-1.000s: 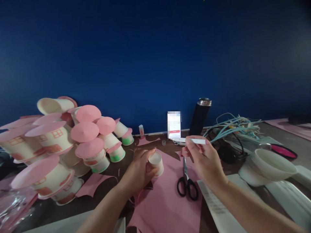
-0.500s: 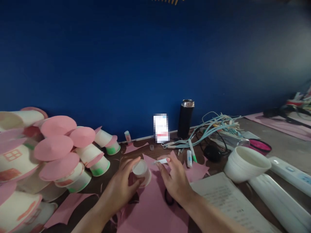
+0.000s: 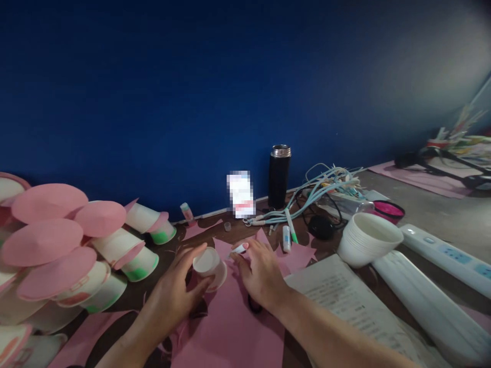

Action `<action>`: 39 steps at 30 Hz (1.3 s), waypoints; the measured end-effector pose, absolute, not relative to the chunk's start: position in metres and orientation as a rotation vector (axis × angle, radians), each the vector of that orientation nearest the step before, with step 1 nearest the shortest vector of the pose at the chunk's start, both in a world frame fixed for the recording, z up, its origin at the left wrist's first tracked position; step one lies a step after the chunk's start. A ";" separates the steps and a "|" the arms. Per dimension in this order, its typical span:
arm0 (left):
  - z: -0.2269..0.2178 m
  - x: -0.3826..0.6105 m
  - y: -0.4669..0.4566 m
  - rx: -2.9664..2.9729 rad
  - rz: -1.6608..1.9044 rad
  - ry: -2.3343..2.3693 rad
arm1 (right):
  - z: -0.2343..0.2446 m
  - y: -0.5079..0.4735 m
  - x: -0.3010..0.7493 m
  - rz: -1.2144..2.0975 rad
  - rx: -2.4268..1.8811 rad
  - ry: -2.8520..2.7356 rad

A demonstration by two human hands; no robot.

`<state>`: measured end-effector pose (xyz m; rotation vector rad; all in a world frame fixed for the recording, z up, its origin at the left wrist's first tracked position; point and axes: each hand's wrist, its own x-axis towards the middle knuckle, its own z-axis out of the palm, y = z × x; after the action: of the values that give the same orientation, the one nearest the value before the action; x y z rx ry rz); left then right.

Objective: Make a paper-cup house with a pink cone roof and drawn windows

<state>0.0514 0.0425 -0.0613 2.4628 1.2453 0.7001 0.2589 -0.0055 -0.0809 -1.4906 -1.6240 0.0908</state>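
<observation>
Near the middle of the desk, my left hand (image 3: pixel 178 283) curls its thumb and fingers around a white paper cup (image 3: pixel 206 259), which stands bottom up over pink paper. To its right, my right hand (image 3: pixel 261 273) pinches a slim white glue stick (image 3: pixel 240 249), its tip pointing toward the cup without touching it. Beneath both hands lies a sheet of pink paper (image 3: pixel 233 332). A dark loop (image 3: pixel 253 305), perhaps a scissors handle, shows partly under my right wrist.
Several paper-cup houses with pink roofs (image 3: pixel 42 240) crowd the left. A phone (image 3: pixel 241 195) and black bottle (image 3: pixel 279 176) stand by the wall. Right are cables (image 3: pixel 318 204), stacked white cups (image 3: pixel 356 240), a printed sheet (image 3: pixel 345 291) and a power strip (image 3: pixel 445 250).
The view has turned a little to the right, so everything sits further left. The glue stick in my right hand has tilted slightly; the left hand keeps its hold on the cup.
</observation>
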 end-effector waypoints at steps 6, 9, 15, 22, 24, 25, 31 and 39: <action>-0.062 0.052 0.042 2.479 0.705 1.239 | -0.081 -0.007 0.258 0.092 -1.497 -1.633; -0.062 0.052 0.043 2.478 0.723 1.231 | -0.081 -0.007 0.259 0.082 -1.493 -1.628; -0.060 0.053 0.042 2.464 0.721 1.222 | -0.082 -0.009 0.261 0.033 -1.465 -1.626; -0.056 0.055 0.038 2.430 0.721 1.190 | -0.089 -0.007 0.262 -0.048 -1.461 -1.590; -0.054 0.055 0.037 2.413 0.724 1.178 | -0.091 -0.006 0.263 -0.054 -1.460 -1.584; -0.053 0.055 0.036 2.403 0.728 1.170 | -0.093 -0.006 0.264 -0.055 -1.461 -1.579; -0.047 0.057 0.030 2.319 0.746 1.128 | -0.094 -0.003 0.268 -0.018 -1.494 -1.550; -0.044 0.053 0.033 2.302 0.768 1.105 | -0.090 -0.001 0.269 0.044 -1.550 -1.557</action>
<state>0.0530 0.0331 -0.0443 2.3016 1.1048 0.7676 0.2692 -0.0014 -0.0905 -1.5497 -1.5574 0.0442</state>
